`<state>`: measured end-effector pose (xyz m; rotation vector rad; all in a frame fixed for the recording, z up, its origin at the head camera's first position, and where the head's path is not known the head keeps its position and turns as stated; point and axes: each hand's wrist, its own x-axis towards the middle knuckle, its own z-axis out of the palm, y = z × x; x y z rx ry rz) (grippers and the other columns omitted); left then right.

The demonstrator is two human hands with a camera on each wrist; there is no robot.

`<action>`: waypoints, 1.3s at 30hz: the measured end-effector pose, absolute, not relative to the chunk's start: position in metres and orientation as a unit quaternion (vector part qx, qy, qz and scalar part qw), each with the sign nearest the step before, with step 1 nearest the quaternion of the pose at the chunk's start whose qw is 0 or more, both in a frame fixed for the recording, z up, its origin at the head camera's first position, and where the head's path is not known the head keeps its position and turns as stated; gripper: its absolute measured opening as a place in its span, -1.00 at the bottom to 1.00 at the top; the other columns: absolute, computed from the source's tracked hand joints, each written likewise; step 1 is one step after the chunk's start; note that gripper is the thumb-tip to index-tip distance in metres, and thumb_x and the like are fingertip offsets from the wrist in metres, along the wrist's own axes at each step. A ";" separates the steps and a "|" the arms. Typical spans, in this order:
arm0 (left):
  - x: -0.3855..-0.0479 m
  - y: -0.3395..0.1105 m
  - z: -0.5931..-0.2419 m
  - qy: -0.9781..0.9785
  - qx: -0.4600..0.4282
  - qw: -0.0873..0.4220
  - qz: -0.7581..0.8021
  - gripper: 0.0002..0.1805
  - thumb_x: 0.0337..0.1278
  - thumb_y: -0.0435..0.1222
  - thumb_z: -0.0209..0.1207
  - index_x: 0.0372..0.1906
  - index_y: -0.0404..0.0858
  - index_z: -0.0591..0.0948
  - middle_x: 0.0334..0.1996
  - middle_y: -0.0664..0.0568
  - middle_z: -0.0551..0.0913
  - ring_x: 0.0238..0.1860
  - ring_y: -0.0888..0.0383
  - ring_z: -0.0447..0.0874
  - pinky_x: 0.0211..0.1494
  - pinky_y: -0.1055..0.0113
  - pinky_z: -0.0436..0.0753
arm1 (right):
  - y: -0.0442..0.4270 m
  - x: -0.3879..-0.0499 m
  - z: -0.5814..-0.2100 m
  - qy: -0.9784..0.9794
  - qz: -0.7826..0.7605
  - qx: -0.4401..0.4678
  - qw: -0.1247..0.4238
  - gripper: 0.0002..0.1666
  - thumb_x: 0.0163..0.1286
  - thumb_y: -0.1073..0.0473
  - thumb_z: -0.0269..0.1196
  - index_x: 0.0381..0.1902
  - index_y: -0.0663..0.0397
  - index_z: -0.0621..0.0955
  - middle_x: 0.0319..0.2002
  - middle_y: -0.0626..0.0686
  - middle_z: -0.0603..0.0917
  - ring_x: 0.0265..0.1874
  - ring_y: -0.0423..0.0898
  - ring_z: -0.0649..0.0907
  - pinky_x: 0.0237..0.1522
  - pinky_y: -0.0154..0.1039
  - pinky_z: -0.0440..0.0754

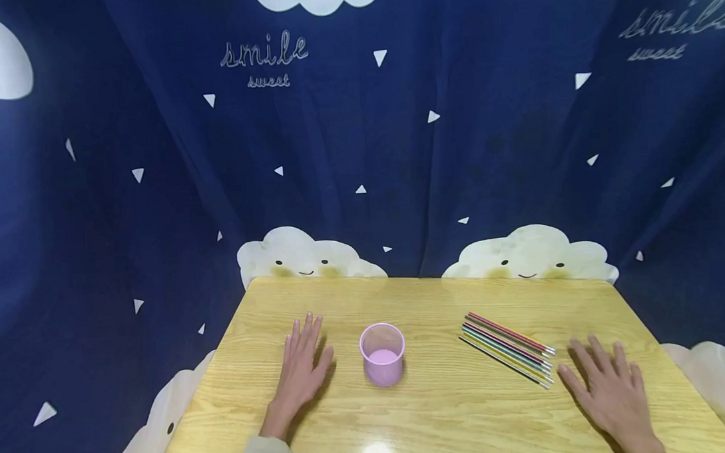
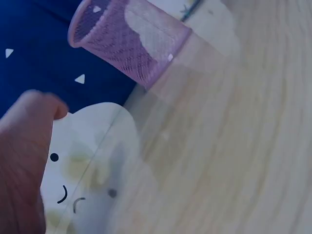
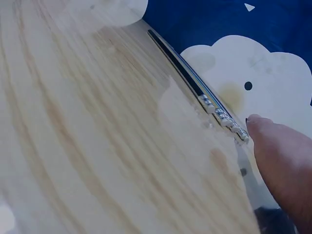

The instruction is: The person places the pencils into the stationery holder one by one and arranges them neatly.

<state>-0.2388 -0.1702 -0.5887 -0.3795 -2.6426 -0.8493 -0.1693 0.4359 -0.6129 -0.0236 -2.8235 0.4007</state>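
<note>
Several pencils (image 1: 507, 349) just beside right grip (image 1: 614, 392), pink cup (image 1: 384, 372) near left grip (image 1: 301, 372), both wide

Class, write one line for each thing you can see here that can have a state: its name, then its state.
Cup: upright, empty
Pencils: lying flat, loosely side by side on the table
Left hand: palm down, holding nothing
Right hand: palm down, holding nothing
Curtain: hanging, creased

The wood-grained tabletop (image 1: 441, 420) looks glossy, the cup (image 1: 384, 373) meshed, the pencil ends (image 3: 223, 117) shiny metal.
</note>
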 end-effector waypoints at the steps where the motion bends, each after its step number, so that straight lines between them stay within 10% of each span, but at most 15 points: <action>1: -0.238 -0.168 -0.589 -0.921 -0.145 0.157 -0.326 -0.16 0.47 -0.02 0.17 0.69 -0.09 0.11 0.68 -0.11 0.03 0.68 -0.25 -0.22 0.60 -0.39 -0.08 | 0.435 -0.169 -0.613 -0.980 0.140 -0.006 0.144 -0.11 0.58 -0.33 0.06 0.68 -0.09 0.15 0.65 0.33 0.01 0.59 0.47 -0.30 0.35 0.67 -0.39; 10: -0.228 -0.139 -0.586 -0.823 -0.179 0.011 -0.539 0.29 -0.01 -0.14 0.55 0.71 0.07 -0.05 0.70 -0.04 -0.05 0.68 -0.18 -0.17 0.58 -0.39 -0.06 | 0.417 -0.168 -0.616 -0.976 0.158 0.016 0.152 -0.12 0.58 -0.30 0.09 0.68 -0.10 0.15 0.65 0.31 0.04 0.61 0.46 -0.25 0.37 0.65 -0.28; 22: -0.237 -0.103 -0.585 -0.760 -0.204 0.000 -0.617 0.32 -0.17 -0.20 0.65 0.67 -0.29 0.07 0.63 -0.08 0.22 0.65 0.02 0.06 0.67 -0.05 0.01 | 0.373 -0.172 -0.614 -0.964 0.188 0.078 0.171 -0.23 0.54 -0.20 0.22 0.59 -0.12 0.35 0.56 0.26 0.25 0.47 0.47 0.16 0.16 0.56 0.11; 39: -0.246 -0.097 -0.580 -0.737 -0.231 -0.004 -0.636 0.11 -0.22 -0.33 0.64 0.55 -0.35 0.33 0.48 -0.11 0.47 0.54 -0.20 0.30 0.58 -0.30 0.16 | 0.332 -0.189 -0.604 -0.942 0.175 0.214 0.189 -0.53 0.47 -0.03 0.34 0.31 -0.24 0.67 0.36 0.02 0.58 0.25 0.11 0.45 0.03 0.10 0.24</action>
